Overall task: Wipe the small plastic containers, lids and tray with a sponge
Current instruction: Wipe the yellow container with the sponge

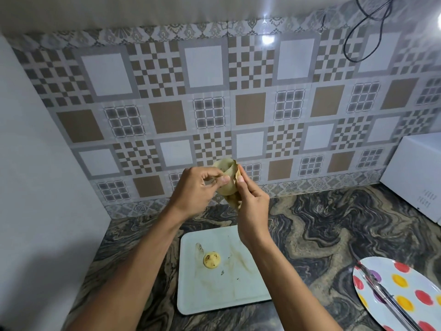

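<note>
Both hands are raised above the counter in front of the tiled wall. My left hand (196, 189) grips a small pale yellow plastic container (225, 168), its mouth tilted toward the right. My right hand (250, 199) presses a brownish, soiled sponge (235, 199) against the container's right side and rim. Below the hands lies a white square tray (238, 292) with smeared stains. A small round yellow lid (211, 259) rests on the tray's left part, with dark marks on it.
The tray sits on a dark marbled counter (317, 235). A polka-dot plate (410, 295) with metal tongs (386, 297) across it is at the lower right. A white box (415, 173) stands at the right; a black cable (370, 32) hangs on the wall.
</note>
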